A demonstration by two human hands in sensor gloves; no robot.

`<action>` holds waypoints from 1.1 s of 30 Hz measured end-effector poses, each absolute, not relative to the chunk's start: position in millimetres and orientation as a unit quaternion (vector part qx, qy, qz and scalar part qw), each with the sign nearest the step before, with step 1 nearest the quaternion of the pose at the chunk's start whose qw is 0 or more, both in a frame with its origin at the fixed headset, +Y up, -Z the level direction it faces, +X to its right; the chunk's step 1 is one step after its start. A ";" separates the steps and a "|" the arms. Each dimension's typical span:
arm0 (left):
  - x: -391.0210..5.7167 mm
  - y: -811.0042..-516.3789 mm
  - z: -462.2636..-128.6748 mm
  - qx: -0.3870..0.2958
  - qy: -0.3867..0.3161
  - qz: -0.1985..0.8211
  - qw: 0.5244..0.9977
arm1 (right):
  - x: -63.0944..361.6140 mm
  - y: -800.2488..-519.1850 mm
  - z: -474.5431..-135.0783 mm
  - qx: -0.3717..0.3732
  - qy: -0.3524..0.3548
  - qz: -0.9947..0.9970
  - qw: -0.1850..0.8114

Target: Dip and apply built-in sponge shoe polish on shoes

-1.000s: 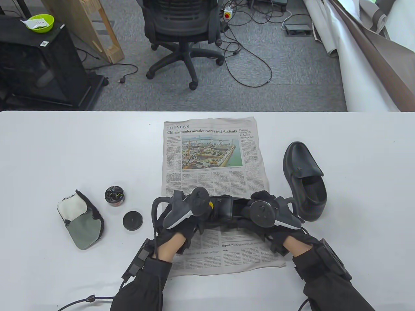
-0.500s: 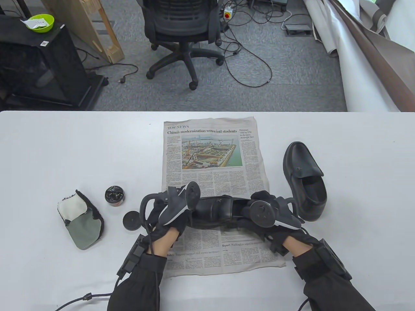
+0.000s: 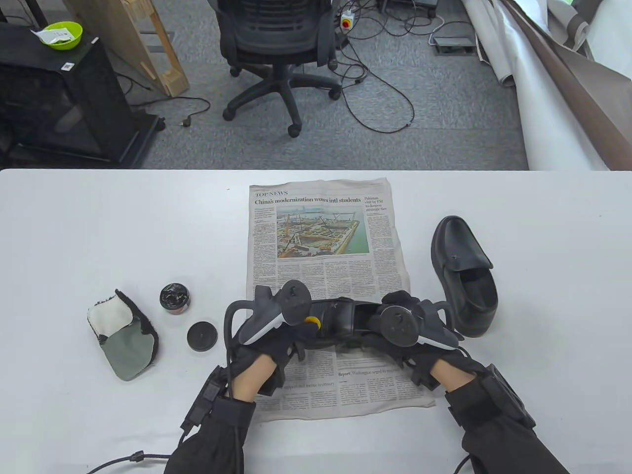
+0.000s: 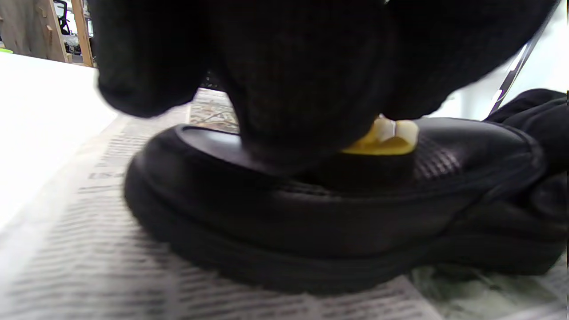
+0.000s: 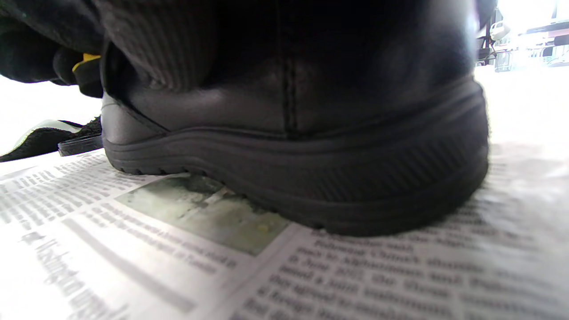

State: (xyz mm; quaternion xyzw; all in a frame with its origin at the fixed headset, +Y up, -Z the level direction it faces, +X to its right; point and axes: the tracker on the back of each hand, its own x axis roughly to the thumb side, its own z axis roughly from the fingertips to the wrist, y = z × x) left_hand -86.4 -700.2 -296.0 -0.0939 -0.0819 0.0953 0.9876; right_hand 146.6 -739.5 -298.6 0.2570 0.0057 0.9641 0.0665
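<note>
A black shoe (image 3: 340, 318) lies sideways on the newspaper (image 3: 326, 237), toe to the left. My left hand (image 3: 276, 331) grips a yellow sponge applicator (image 3: 312, 322) and presses it on the shoe's toe top; it also shows in the left wrist view (image 4: 386, 140) on the shoe (image 4: 338, 209). My right hand (image 3: 410, 326) grips the shoe's heel end, which fills the right wrist view (image 5: 302, 155). The open polish tin (image 3: 174, 297) and its lid (image 3: 202, 336) sit left of the newspaper.
A second black shoe (image 3: 464, 274) stands at the right of the newspaper. A polishing mitt (image 3: 123, 333) lies at the left on the white table (image 3: 98, 237). An office chair and cables are on the floor beyond the table's far edge.
My left hand moved left off the shoe's toe, then back right onto the shoe top with the yellow sponge. My right hand and the shoe stayed put.
</note>
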 end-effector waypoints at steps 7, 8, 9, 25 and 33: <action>-66.9 -703.8 -296.9 0.006 -0.078 0.052 0.996 | 146.6 -739.8 -298.7 0.262 0.007 0.963 0.070; -65.1 -704.4 -297.8 0.013 -0.074 0.042 0.996 | 146.6 -739.9 -298.8 0.263 0.006 0.962 0.070; -64.7 -704.6 -298.6 0.018 -0.067 0.039 0.997 | 146.6 -739.9 -298.8 0.263 0.006 0.962 0.070; -96.9 -707.7 -307.2 -0.020 -0.017 0.028 0.999 | 146.7 -739.8 -298.5 0.257 0.002 0.964 0.068; -94.8 -701.5 -297.6 -0.102 -0.094 0.087 0.986 | 146.6 -739.6 -298.3 0.257 0.003 0.964 0.067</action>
